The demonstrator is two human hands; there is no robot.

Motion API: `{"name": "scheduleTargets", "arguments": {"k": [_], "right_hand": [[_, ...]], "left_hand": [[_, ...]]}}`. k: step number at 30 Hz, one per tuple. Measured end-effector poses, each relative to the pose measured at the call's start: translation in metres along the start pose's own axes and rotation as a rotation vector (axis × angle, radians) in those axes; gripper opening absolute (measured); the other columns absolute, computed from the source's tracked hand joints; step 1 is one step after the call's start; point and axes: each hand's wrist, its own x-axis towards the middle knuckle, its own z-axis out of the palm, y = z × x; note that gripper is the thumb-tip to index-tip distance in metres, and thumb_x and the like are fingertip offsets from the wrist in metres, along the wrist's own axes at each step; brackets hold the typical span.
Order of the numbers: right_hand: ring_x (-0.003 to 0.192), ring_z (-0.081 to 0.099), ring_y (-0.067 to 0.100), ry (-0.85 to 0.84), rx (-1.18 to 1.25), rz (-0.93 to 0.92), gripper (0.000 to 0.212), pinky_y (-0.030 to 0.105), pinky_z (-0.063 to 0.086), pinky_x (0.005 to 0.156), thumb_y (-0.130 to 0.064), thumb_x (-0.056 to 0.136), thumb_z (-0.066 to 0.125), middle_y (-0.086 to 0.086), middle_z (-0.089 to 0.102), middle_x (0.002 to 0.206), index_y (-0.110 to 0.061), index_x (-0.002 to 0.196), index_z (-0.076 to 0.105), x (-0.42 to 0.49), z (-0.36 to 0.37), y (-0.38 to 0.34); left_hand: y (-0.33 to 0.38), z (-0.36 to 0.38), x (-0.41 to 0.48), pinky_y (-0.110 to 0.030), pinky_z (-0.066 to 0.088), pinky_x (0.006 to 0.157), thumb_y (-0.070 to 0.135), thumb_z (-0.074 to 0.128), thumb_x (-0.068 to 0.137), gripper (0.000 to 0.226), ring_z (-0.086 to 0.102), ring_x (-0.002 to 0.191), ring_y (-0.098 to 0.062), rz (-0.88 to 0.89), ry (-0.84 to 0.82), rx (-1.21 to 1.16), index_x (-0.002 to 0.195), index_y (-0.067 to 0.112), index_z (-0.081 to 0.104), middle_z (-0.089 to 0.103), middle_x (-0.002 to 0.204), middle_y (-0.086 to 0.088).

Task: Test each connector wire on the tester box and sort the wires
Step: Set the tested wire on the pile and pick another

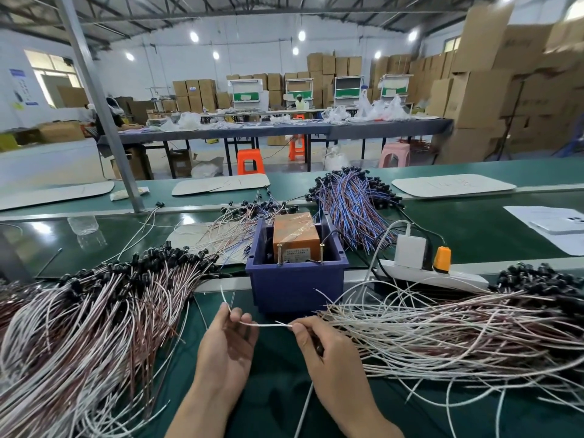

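Progress: looking partial | left hand (226, 346) and right hand (328, 352) are both pinching 1 white wire (265, 324), short of tester box (295, 237) | left pile (94, 311) and right pile (458, 330) are crowding bench (271, 390)

- Your left hand (226, 349) and right hand (328, 346) share the one bare strip of counter (268, 403), a wire (265, 324) pinched between them.
- The left pile (94, 327) hems that strip on one side, the right pile (458, 336) on the other.
- Straight ahead the bin (294, 286) blocks you; only its open top lets you reach the tester (295, 235).
- Right of the bin, a power strip (433, 273) and cables fill the gap.
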Motion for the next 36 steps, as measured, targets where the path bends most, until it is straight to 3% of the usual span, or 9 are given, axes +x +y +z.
{"name": "scheduleTargets", "arguments": {"k": [5,12,25,36], "right_hand": [[0.093,0.062,0.001,0.035,0.003,-0.009,0.031,0.016,0.047,0.078,-0.056,0.100,0.043,-0.024,0.067,0.095,-0.037,0.104,0.068,0.0014,0.0003,0.0002],[0.100,0.061,-0.001,0.044,0.065,0.029,0.026,0.013,0.045,0.080,-0.053,0.100,0.045,-0.024,0.065,0.103,-0.039,0.103,0.067,0.0027,0.0010,0.0024],[0.102,0.060,-0.001,0.027,0.205,0.111,0.038,0.012,0.043,0.082,-0.062,0.094,0.047,-0.021,0.066,0.103,-0.035,0.106,0.071,0.0038,-0.0011,0.0001],[0.097,0.063,0.000,0.084,0.386,0.211,0.011,0.009,0.043,0.078,-0.032,0.097,0.066,-0.026,0.069,0.102,-0.037,0.098,0.076,0.0073,-0.0050,0.0000]], "left_hand": [[-0.0003,0.0000,0.0001,-0.019,0.043,0.042,0.030,0.047,0.104,0.026,0.041,0.043,-0.008,0.004,-0.056,0.060,0.083,0.018,0.056,0.034,0.054,0.007],[0.0008,-0.0021,-0.0015,-0.021,0.041,0.045,0.031,0.054,0.097,0.030,0.038,0.047,-0.010,0.045,-0.130,0.068,0.069,0.021,0.060,0.032,0.057,0.006],[0.0006,-0.0046,-0.0007,-0.023,0.041,0.049,0.033,0.056,0.095,0.026,0.038,0.050,-0.011,0.080,-0.214,0.096,0.071,0.022,0.061,0.034,0.061,0.006],[-0.0043,0.0019,-0.0059,-0.024,0.038,0.051,0.035,0.060,0.085,0.023,0.035,0.047,-0.012,0.104,-0.227,0.213,0.067,0.023,0.066,0.034,0.057,0.005]]}}
